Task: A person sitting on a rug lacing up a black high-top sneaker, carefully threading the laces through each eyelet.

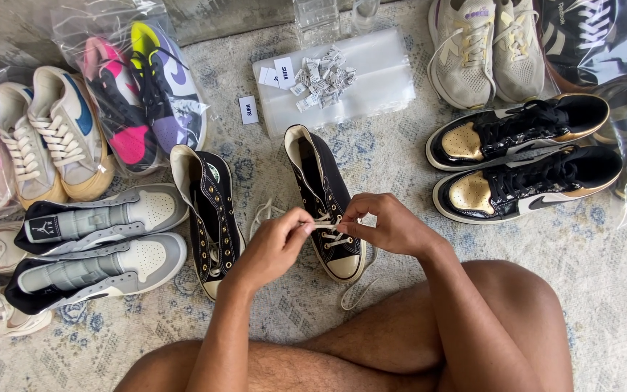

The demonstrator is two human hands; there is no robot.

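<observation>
Lacing a black high-top shoe on the rug

The left hand (pixel 276 243) and right hand (pixel 386 225) both pinch the soft cream shoelace (pixel 326 226) over the black high-top shoe (pixel 330 207). The lace looks light and floppy; hold it near the tip.

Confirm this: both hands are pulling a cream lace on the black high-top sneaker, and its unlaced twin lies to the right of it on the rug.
One detail is wrong. In the head view the left hand and right hand do work the lace on the black high-top sneaker, but the twin lies to its left.
</observation>
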